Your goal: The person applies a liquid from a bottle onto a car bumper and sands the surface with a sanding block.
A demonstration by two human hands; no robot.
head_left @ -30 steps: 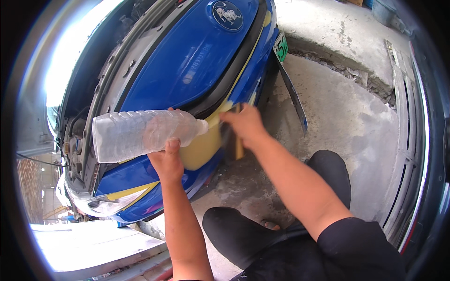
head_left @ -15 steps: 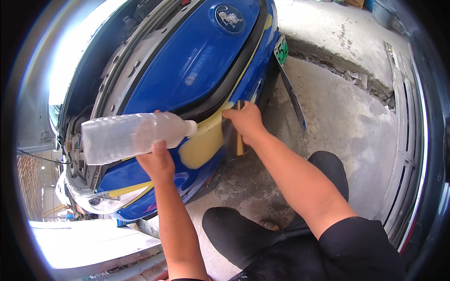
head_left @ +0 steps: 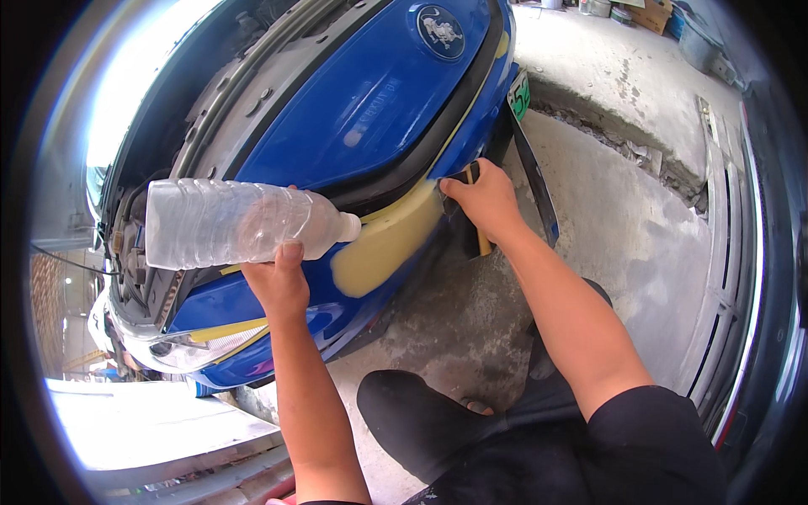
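Note:
My left hand (head_left: pixel 278 282) grips a clear ridged plastic bottle (head_left: pixel 206 220), held sideways with its narrow neck toward the right, over the blue front of a vehicle (head_left: pixel 353 126). My right hand (head_left: pixel 488 198) pinches a thin dark and tan flat sheet (head_left: pixel 483 244) at the bumper, by the right end of a pale yellow patch (head_left: pixel 379 244) below a black trim strip (head_left: pixel 396 177). The far side of the sheet and the fingertips under it are partly hidden. A round badge with a silver figure (head_left: pixel 439 32) sits higher on the panel.
A number plate (head_left: pixel 520 93) hangs at the bumper beside a dark strip. A raised concrete step (head_left: pixel 623 84) with buckets (head_left: pixel 699 46) and a box is at top right, a grey rail (head_left: pixel 724 194) at right. A white surface (head_left: pixel 143 421) is at lower left.
My right hand has moved up and to the right along the bumper with the sheet. My left hand and bottle have shifted left and sit slightly higher than before.

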